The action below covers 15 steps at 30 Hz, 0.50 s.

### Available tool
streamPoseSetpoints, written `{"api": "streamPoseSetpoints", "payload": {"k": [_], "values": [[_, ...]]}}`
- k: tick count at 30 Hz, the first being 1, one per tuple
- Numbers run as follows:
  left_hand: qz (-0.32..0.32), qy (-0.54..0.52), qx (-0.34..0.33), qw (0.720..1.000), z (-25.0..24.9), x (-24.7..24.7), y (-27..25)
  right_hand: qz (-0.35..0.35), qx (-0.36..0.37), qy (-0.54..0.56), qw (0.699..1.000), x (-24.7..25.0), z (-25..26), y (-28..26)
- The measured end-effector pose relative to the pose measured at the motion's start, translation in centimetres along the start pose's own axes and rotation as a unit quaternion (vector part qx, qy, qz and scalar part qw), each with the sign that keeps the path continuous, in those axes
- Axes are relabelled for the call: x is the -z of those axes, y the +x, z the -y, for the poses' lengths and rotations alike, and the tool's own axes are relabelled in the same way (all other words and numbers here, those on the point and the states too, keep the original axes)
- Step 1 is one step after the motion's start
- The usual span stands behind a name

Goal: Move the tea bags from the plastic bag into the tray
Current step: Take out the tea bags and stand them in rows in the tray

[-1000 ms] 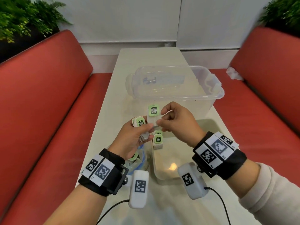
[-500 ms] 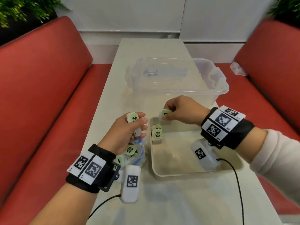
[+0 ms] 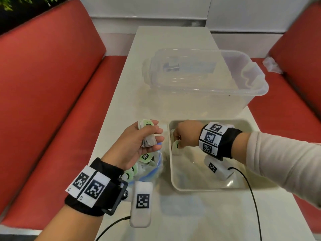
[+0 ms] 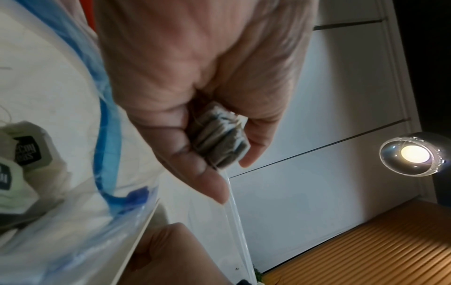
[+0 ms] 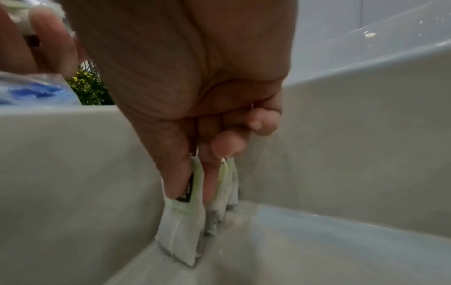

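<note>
Currently, as I read it from my remote station, taking the tray as my reference:

Tray: I see a shallow beige tray (image 3: 173, 178) on the white table (image 3: 173, 39), nearest the camera wearer.

Right hand: my right hand (image 3: 186, 134) is inside the tray at its far left corner, knuckles up. In the right wrist view the thumb and fingers (image 5: 180, 173) pinch a tea bag (image 5: 182, 231) by its green tag; the bag stands upright with its lower edge on the tray floor, against the left wall.

Other bags in tray: two more tea bags (image 5: 220, 202) stand upright just behind the pinched one, touching it in a row.

Left hand: my left hand (image 3: 137, 145) is just left of the tray, above the plastic bag, fingers curled round a small stack of tea bags (image 3: 147, 139). The left wrist view shows the grey stack (image 4: 218, 142) clamped between thumb and fingers.

Plastic bag: a clear bag with a blue zip strip (image 3: 152, 167) lies on the table, touching the tray's left wall; several green-tagged tea bags (image 3: 145, 156) remain inside.

Clear tub: a large clear plastic tub (image 3: 205, 87) stands beyond the tray's far edge.

Surroundings: red benches (image 3: 48, 84) on both sides of the table; crumpled wrapper (image 3: 271, 64) on the right bench.
</note>
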<state>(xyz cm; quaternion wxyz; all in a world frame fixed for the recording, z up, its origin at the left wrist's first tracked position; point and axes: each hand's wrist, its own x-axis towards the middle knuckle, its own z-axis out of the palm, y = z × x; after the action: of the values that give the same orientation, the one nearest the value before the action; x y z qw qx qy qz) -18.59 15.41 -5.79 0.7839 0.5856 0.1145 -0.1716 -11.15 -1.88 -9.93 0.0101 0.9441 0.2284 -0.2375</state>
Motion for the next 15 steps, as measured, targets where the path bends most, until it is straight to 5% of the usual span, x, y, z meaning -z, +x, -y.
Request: {"api": "streamPoseSetpoints", "payload": {"k": [10, 15], "values": [[0.034, -0.049, 0.029, 0.998, 0.2, 0.2, 0.5, -0.054, -0.045, 0.031, 0.997, -0.5, -0.6, 0.3], [0.044, -0.059, 0.016, 0.997, -0.2, 0.2, 0.6, -0.180, -0.056, 0.075, 0.979, 2.8, -0.4, -2.0]]}}
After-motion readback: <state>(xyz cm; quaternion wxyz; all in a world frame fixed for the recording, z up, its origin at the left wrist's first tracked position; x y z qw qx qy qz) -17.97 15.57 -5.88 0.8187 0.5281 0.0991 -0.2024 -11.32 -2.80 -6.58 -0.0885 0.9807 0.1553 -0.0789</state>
